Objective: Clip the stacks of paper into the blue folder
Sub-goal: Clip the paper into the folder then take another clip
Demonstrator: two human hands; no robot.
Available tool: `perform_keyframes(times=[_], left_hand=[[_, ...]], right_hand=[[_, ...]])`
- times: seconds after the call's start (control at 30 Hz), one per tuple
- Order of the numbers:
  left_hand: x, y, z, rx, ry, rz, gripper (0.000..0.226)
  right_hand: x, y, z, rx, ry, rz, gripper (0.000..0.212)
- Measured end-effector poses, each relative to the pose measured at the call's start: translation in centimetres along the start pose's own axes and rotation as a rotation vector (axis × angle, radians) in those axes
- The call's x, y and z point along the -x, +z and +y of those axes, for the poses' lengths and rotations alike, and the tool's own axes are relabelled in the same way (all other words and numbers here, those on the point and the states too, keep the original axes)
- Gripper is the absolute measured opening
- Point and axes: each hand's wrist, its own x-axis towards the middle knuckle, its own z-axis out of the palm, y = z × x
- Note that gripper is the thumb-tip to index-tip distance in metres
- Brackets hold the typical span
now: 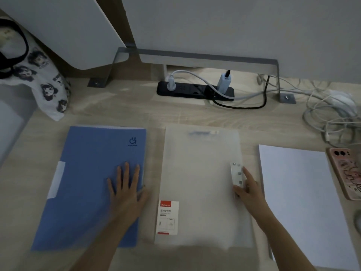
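A closed blue folder (88, 182) lies flat at the left of the wooden desk, with white sheets peeking out along its top edge. My left hand (127, 190) rests flat on its right half, fingers spread. To its right lies a translucent white folder (199, 184) with a red-and-white label near its lower left corner. My right hand (248, 190) touches the metal clip (237, 178) at that folder's right edge, index finger stretched along it. A stack of white paper (300, 202) lies further right.
A phone in a pink case (345, 173) sits at the far right beside the paper. A black power strip (195, 90) with plugs and tangled white cables (332, 118) lie at the back. A printed cloth bag (45, 81) stands at the back left.
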Motion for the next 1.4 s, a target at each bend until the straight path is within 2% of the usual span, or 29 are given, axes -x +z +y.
perform_keyframes(times=[0.07,0.13,0.2,0.27,0.33,0.5,0.57,0.67,0.8,0.87,0.9,1.0,1.07,1.17,1.23,1.33,1.4], left_hand=[[0.4,-0.3,1.7,0.090,0.088,-0.010,0.064],[1.1,-0.6,4.2,0.291,0.169,-0.036,0.064],[1.7,-1.2,6.5,0.454,0.138,-0.184,0.064],[1.7,-1.5,7.6,0.503,0.107,-0.198,0.066],[1.4,-2.4,7.7,0.610,0.039,-0.215,0.065],[0.2,-6.3,7.4,0.868,-0.049,-0.494,0.059],[-0.4,-8.5,7.4,0.922,-0.056,-0.571,0.069],[-0.2,-11.8,7.7,1.084,0.051,-0.649,0.090],[0.0,-15.5,6.6,1.219,0.165,-0.599,0.123],[0.0,-17.1,6.0,1.265,0.153,-0.557,0.120],[0.2,-17.8,5.3,1.283,0.144,-0.531,0.109],[0.6,-19.0,2.5,1.269,0.135,-0.407,0.043],[0.9,-19.2,-0.2,1.293,0.079,-0.348,0.030],[0.9,-18.6,-3.9,1.328,-0.006,-0.268,0.060],[0.9,-17.9,-6.0,1.342,-0.076,-0.174,0.068],[0.8,-16.4,-8.7,1.341,-0.207,-0.073,0.036],[0.4,-14.8,-10.3,1.293,-0.321,-0.069,0.022]], right_hand=[[-0.1,0.3,-0.5,0.040,0.002,0.056,0.060],[-0.1,0.6,-0.9,0.050,0.006,0.116,0.053],[0.6,0.8,-1.8,-0.002,-0.001,0.130,0.038],[1.9,0.5,-3.2,-0.080,-0.018,0.118,0.019],[3.4,-0.1,-4.6,-0.202,-0.049,0.095,0.022],[7.1,-1.6,-8.4,-0.411,-0.112,0.059,0.027],[8.5,-1.3,-10.0,-0.513,-0.159,-0.034,0.030],[9.5,0.5,-12.2,-0.555,-0.199,-0.212,0.032],[9.9,4.5,-14.6,-0.355,-0.300,-0.373,0.038],[9.9,6.3,-15.8,-0.315,-0.339,-0.453,0.036],[10.0,7.3,-16.5,-0.298,-0.343,-0.506,0.035],[9.2,10.3,-16.8,-0.180,-0.346,-0.624,0.043],[8.2,12.1,-16.5,-0.079,-0.338,-0.651,0.052],[5.8,13.8,-14.3,0.109,-0.306,-0.602,0.057],[4.1,14.0,-12.2,0.355,-0.290,-0.473,0.060],[2.9,13.5,-8.9,0.734,-0.321,-0.264,0.076],[3.0,13.0,-7.3,0.861,-0.307,-0.233,0.073]])
